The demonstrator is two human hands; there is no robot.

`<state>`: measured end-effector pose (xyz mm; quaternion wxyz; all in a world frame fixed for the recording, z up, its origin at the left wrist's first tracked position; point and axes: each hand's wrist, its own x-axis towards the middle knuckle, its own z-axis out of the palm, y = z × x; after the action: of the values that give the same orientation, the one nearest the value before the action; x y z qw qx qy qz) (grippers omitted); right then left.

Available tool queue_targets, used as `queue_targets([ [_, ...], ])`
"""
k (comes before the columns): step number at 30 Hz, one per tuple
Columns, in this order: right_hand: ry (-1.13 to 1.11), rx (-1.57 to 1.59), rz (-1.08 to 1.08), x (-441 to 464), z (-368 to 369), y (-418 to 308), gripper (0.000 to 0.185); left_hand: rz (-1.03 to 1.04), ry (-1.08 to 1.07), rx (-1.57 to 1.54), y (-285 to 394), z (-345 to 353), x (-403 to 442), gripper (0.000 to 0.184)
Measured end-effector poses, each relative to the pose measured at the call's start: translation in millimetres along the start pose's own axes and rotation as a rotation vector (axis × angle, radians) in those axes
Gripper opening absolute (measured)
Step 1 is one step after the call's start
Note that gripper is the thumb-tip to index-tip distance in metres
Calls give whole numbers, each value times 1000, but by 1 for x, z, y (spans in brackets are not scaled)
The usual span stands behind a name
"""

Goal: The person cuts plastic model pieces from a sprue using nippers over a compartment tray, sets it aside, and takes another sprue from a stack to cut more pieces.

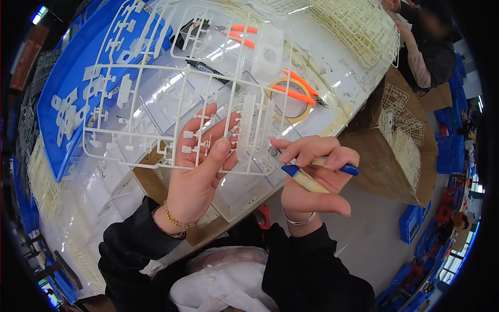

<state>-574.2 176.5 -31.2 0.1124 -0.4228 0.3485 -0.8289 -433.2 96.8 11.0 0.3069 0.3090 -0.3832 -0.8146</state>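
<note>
My left hand (200, 158) holds a large white plastic sprue frame (179, 112) up over the table, thumb in front and fingers behind the bars. Small moulded parts hang from its runners, including a long comb-like strip (248, 125) near my fingertips. To the right of the frame, my right hand (317, 182) is curled around nippers (309, 180) with blue and cream handles. Their jaws are mostly hidden by my fingers. The right index fingertip points at the frame's lower right corner; I cannot tell whether it touches.
Behind the frame lie orange-handled nippers (299, 93), a tape roll (287, 112) and clear plastic boxes (156, 99). A blue tray (54, 130) with white parts is at left. Stacked sprues (353, 26) lie at the back; a cardboard box (369, 151) stands right. Another person (429, 52) is beyond.
</note>
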Motion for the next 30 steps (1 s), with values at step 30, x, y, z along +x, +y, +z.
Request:
queue_targets([
  [30, -83, -97, -44, -4, 0, -1, 90, 65, -55, 59, -4, -4, 1, 61],
])
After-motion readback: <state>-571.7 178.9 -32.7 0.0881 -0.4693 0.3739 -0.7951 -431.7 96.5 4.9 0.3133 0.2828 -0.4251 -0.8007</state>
